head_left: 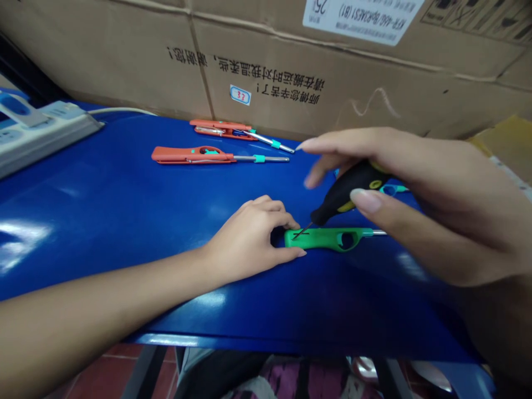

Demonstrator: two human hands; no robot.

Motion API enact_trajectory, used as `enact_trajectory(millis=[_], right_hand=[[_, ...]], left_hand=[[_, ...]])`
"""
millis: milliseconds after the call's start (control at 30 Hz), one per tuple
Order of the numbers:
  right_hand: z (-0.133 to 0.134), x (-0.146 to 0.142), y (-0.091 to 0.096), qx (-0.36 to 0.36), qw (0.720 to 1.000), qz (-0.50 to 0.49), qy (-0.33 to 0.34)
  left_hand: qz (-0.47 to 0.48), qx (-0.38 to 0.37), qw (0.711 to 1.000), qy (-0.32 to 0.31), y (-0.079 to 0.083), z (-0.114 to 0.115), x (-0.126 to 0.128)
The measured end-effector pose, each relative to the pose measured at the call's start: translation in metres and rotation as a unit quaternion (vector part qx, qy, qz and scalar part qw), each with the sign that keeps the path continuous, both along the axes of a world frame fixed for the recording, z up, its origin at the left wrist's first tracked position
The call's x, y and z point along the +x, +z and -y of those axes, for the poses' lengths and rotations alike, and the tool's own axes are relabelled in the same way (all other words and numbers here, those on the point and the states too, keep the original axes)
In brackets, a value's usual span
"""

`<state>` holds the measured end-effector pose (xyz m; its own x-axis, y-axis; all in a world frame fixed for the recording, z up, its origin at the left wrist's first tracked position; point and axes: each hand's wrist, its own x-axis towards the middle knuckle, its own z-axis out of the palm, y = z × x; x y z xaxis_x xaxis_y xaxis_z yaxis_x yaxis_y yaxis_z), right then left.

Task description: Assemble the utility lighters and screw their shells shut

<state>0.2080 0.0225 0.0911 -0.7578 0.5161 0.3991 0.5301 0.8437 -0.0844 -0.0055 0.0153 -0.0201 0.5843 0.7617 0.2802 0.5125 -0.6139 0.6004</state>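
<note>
A green stick lighter (332, 238) lies flat on the blue table (124, 210). My left hand (253, 238) pinches its handle end between thumb and fingers. My right hand (411, 194) is wrapped round a black screwdriver with yellow trim (344, 194). The screwdriver's thin tip touches the lighter's body near my left fingers. My right index finger is stretched out above the tool.
Two orange stick lighters (199, 155) (224, 129) lie at the back of the table. A white power strip (37, 130) sits at the far left. A wall of cardboard boxes (291, 66) stands behind. The table's front edge (249, 341) is close to me.
</note>
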Motion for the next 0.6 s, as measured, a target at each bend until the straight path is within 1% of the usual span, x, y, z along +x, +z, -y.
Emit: enact_trajectory(millis=[67,100,133,167,200,300,333,367,400,467,500,533,567,600], right_hand=[[-0.001,-0.001,-0.001,0.035,0.999,0.001,0.026],[-0.001,-0.001,-0.001,0.059,0.998,0.001,0.028],[-0.001,-0.001,-0.001,0.075,0.997,-0.004,0.012],[-0.002,0.000,0.000,0.075,0.997,-0.006,0.001],[-0.002,0.001,0.000,0.055,0.998,-0.005,-0.002],[0.000,0.005,0.003,-0.046,0.998,-0.017,0.031],[0.000,0.006,0.003,-0.060,0.997,-0.022,0.037],[0.001,0.005,0.002,-0.055,0.998,-0.021,0.037],[0.001,0.003,0.001,-0.035,0.999,-0.021,0.027],[0.000,-0.002,-0.001,0.031,0.999,-0.012,0.000],[-0.001,-0.003,-0.002,0.050,0.999,-0.013,-0.013],[-0.001,-0.004,-0.002,0.053,0.998,-0.016,-0.018],[-0.001,-0.005,-0.001,0.036,0.999,-0.017,-0.012],[0.000,-0.004,0.001,0.004,1.000,-0.011,-0.001]], left_hand=[[0.001,0.008,1.000,0.003,0.000,0.000,0.000],[0.004,0.012,1.000,0.006,0.000,-0.001,0.001],[0.006,0.013,1.000,0.007,0.000,-0.001,0.001],[0.007,0.010,1.000,0.006,0.000,-0.001,0.001],[0.006,0.005,1.000,0.005,0.001,-0.001,0.001],[-0.002,-0.013,1.000,-0.001,0.001,-0.001,0.001],[-0.003,-0.013,1.000,-0.001,0.001,-0.001,0.001],[-0.003,-0.010,1.000,0.000,0.001,-0.001,0.001],[-0.002,-0.005,1.000,0.001,0.001,-0.001,0.001],[-0.002,0.007,1.000,0.002,0.000,0.000,0.001],[-0.002,0.009,1.000,0.002,0.001,0.000,0.001],[-0.001,0.008,1.000,0.000,0.001,0.000,0.001],[-0.001,0.004,1.000,-0.003,0.001,0.000,0.001],[-0.002,-0.001,1.000,-0.005,0.002,0.000,0.001]])
